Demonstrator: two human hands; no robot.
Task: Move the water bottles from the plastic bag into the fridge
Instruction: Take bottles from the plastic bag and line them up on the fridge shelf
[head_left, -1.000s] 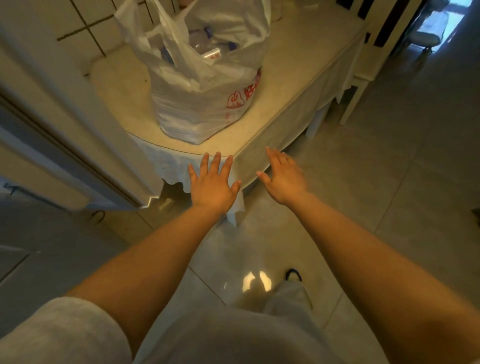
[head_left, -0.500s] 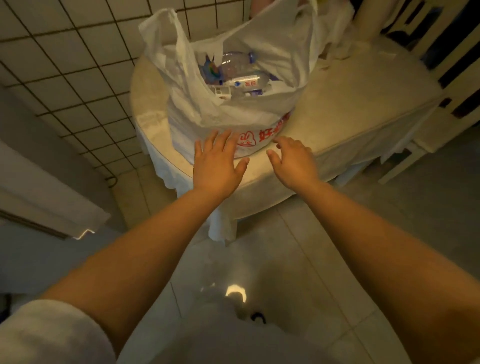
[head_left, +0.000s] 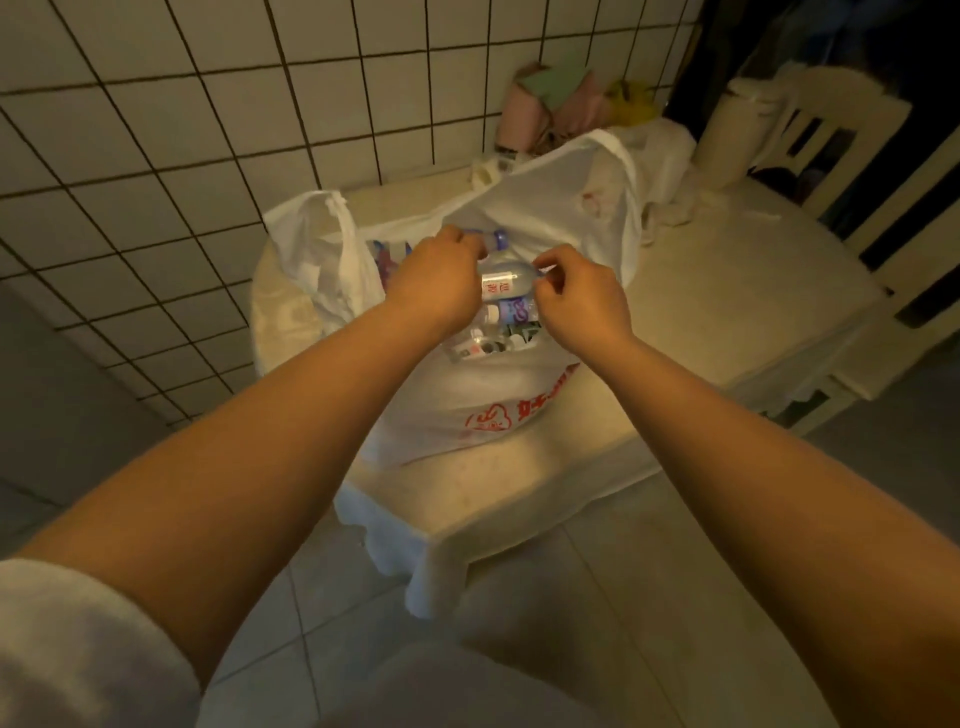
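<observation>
A home dining corner, by my reckoning.
My table (head_left: 675, 332) wears a pale cloth, white tiled wall (head_left: 182, 130) just behind it, a wooden chair (head_left: 841, 130) beside it.

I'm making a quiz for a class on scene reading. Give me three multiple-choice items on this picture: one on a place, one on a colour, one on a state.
1. Where does the bag stand?
A. on the floor
B. on the table
C. on a chair

2. What colour is the print on the bag's front?
A. red
B. green
C. black

3. What are the hands doing?
A. resting flat on the table
B. hanging at the person's sides
C. reaching into the bag's open mouth at a bottle

Key:
1 B, the bag sits on the tabletop by the tiled wall.
2 A, the logo and letters are red.
3 C, the left hand and right hand meet at the top bottle, fingers curled around it.
</observation>
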